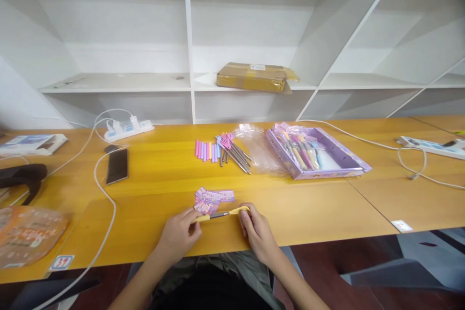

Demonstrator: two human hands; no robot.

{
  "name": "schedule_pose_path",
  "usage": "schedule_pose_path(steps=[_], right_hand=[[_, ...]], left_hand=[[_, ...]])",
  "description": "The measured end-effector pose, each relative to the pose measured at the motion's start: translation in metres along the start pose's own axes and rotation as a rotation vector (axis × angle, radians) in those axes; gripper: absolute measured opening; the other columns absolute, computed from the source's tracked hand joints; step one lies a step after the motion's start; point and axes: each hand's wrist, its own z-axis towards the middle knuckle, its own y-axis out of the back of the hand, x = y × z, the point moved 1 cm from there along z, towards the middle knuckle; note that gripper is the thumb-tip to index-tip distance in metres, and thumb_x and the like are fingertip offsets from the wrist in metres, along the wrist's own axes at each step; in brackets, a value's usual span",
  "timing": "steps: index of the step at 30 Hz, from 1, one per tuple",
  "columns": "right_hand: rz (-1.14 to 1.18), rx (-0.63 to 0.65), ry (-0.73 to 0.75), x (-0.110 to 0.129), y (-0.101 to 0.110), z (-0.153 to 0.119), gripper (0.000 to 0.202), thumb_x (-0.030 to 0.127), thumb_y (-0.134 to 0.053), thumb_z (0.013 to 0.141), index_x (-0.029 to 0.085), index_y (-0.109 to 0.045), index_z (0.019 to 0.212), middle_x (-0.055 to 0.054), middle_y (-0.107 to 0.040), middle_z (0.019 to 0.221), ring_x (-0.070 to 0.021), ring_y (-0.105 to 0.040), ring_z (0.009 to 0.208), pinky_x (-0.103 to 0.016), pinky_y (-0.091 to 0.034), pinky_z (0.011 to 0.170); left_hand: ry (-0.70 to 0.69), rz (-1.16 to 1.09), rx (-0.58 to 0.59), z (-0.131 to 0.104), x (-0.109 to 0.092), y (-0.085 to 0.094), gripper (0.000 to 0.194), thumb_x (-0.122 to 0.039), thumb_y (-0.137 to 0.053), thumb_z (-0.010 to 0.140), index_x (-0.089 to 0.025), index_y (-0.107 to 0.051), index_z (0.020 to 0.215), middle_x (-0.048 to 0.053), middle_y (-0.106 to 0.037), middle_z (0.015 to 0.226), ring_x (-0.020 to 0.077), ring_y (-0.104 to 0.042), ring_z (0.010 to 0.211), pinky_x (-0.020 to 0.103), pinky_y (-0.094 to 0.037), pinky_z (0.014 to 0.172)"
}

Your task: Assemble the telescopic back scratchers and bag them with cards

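Between my two hands, low over the desk front, stretches a small back scratcher (220,215) with a yellow grip, a metal rod and a yellow head. My left hand (181,235) pinches the grip end. Fingers of my right hand (258,233) are closed round the head, partly hiding it. Just beyond lie several small printed cards (214,197) in an overlapping cluster. Farther back is a pile of metal rods with pink and blue claw heads (236,152), beside a row of pink, purple, yellow and blue handle sleeves (207,150).
A purple box (341,149) at the right holds wrapped scratchers, with a clear plastic bag (256,147) beside it. Left are a phone (117,166), a power strip (130,129), loose white cables and an orange bag (31,235). A taped carton (254,77) sits on the shelf.
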Motion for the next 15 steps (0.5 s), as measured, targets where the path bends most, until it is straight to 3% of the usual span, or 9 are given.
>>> schedule_pose_path(steps=[4, 10, 15], right_hand=[[-0.018, -0.041, 0.014, 0.005, 0.004, 0.002, 0.039, 0.057, -0.043, 0.111, 0.024, -0.060, 0.097, -0.001, -0.060, 0.071, -0.0193, -0.057, 0.065, -0.028, -0.043, 0.058], [-0.078, 0.059, 0.019, 0.011, 0.011, 0.001, 0.046, 0.059, -0.037, 0.112, 0.025, -0.057, 0.088, -0.001, -0.058, 0.072, -0.0201, -0.057, 0.069, -0.029, -0.045, 0.063], [-0.149, 0.052, 0.058, 0.017, 0.005, 0.003, 0.049, 0.059, -0.036, 0.112, 0.024, -0.054, 0.083, -0.002, -0.061, 0.074, -0.0198, -0.057, 0.068, -0.030, -0.044, 0.067]], left_hand=[[0.041, 0.033, 0.043, 0.000, -0.001, 0.002, 0.030, -0.010, -0.051, 0.086, -0.024, -0.073, 0.102, 0.002, -0.074, 0.090, 0.0168, -0.070, 0.076, 0.027, -0.048, 0.071], [0.150, 0.239, 0.151, 0.003, -0.006, 0.007, 0.018, -0.013, -0.050, 0.087, -0.023, -0.065, 0.087, 0.004, -0.073, 0.084, 0.0211, -0.069, 0.079, 0.029, -0.044, 0.069], [0.186, 0.408, 0.230, 0.005, -0.008, 0.012, 0.018, -0.017, -0.049, 0.091, -0.022, -0.065, 0.084, 0.007, -0.075, 0.084, 0.0249, -0.072, 0.082, 0.032, -0.045, 0.069]])
